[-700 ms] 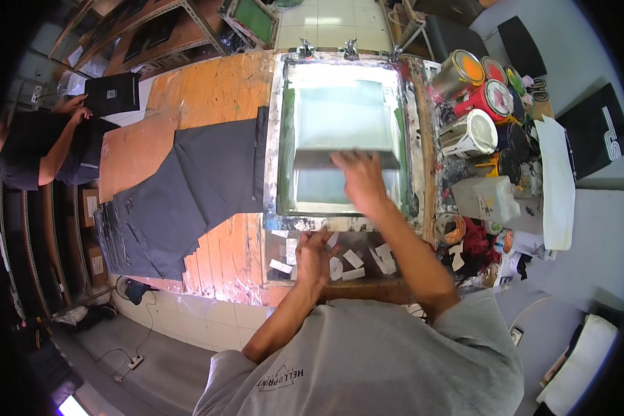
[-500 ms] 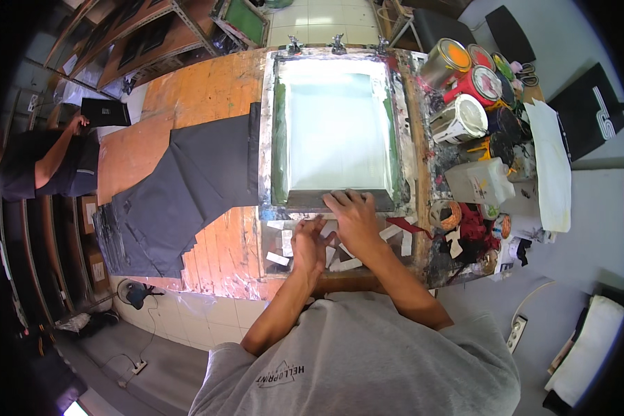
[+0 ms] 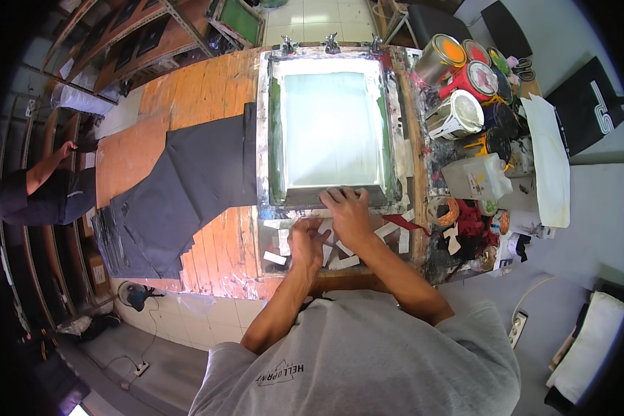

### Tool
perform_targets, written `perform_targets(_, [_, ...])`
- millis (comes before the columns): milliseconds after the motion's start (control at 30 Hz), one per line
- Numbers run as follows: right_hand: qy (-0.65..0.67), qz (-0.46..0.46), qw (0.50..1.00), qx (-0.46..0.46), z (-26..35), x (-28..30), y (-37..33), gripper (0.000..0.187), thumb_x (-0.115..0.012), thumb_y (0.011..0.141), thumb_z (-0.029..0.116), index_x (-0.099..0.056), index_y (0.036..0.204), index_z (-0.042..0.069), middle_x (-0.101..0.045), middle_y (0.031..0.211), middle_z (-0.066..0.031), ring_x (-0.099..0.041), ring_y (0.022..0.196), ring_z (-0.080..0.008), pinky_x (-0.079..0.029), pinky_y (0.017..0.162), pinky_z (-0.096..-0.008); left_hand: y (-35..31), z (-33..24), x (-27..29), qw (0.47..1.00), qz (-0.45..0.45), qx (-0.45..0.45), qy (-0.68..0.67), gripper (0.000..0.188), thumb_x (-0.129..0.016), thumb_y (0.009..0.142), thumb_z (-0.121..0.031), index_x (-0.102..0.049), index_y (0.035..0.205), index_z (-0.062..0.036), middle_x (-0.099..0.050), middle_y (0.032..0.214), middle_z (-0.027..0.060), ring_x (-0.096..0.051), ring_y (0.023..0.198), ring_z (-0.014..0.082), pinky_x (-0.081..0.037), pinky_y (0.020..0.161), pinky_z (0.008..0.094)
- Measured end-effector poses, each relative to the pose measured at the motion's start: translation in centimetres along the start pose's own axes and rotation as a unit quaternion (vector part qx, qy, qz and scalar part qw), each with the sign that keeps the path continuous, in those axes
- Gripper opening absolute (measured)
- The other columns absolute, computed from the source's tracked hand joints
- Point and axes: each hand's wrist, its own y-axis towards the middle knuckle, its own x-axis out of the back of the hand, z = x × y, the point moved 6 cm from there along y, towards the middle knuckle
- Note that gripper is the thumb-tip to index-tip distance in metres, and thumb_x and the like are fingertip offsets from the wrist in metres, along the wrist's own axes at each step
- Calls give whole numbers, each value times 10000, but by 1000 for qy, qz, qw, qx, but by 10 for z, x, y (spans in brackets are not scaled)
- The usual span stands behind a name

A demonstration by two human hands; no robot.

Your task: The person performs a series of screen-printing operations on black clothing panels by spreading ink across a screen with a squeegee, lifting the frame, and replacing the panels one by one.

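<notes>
A screen-printing frame lies on the table before me, its pale mesh bordered by green and white smears. My right hand grips a dark, wide squeegee that rests across the mesh at the near end of the frame. Just below the near rim of that frame is my left hand, fingers bent and thumb apart, with nothing visible in it. Beneath both hands, a board with strips of white tape shows. Black fabric pieces are fanned out to the left of the frame.
Paint cans, a translucent jug and tape rolls crowd the right side. Metal hinge clamps line the frame's far edge. Another person stands by shelves at far left. A small fan is below the table.
My hands and the squeegee stay almost in place at the frame's near end. The view shifts slightly. At far left, the other person's hand and the black piece in it have moved away from the table.
</notes>
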Motion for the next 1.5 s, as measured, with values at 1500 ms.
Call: perform_targets(1500, [70,-257,954,135,21,285,192,327,-536,910,-57,-701,1172,48,-738,937,-177,-713,838,-306,-516,830,-508,87,-197,-43,575,-302,-365,667,315,-638,997,-370,-714,1044,-68,-653,1156,138,-608,1149,320,-397,967,621])
